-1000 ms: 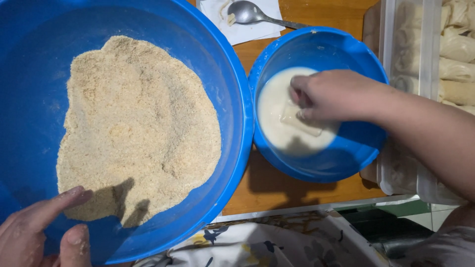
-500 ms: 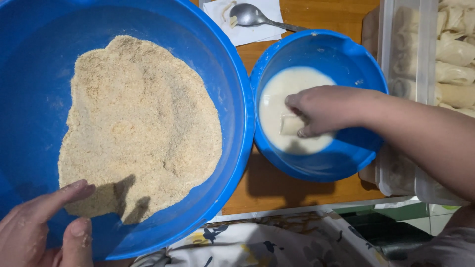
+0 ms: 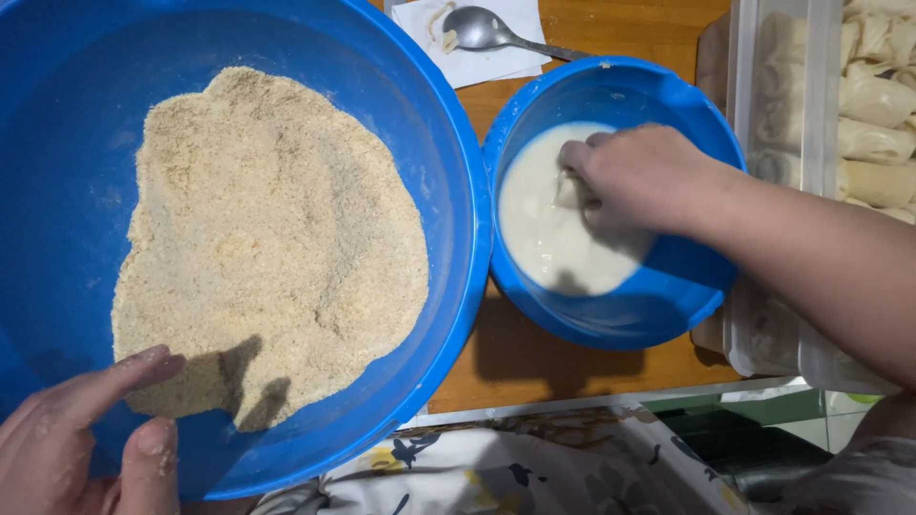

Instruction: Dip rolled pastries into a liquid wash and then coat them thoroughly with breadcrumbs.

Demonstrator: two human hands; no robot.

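A large blue basin [image 3: 448,172] on the left holds a heap of tan breadcrumbs [image 3: 267,248]. My left hand [image 3: 81,443] hovers over its near edge, fingers apart and dusted with crumbs, holding nothing. To the right stands a smaller blue bowl [image 3: 687,296] of white batter [image 3: 539,234]. My right hand [image 3: 634,176] reaches into that bowl, its fingers closed on a pale roll [image 3: 570,191] that sits in the batter, mostly hidden by the hand.
A clear plastic container [image 3: 821,114] of pale wrapped rolls [image 3: 873,100] runs along the right edge. A metal spoon [image 3: 482,29] lies on a white paper [image 3: 477,62] at the top. The bowls rest on a wooden table [image 3: 563,367]; patterned cloth [image 3: 496,472] lies below.
My right hand has shifted slightly within the small bowl, turning the roll in the batter. My left hand stays at the basin's near edge.
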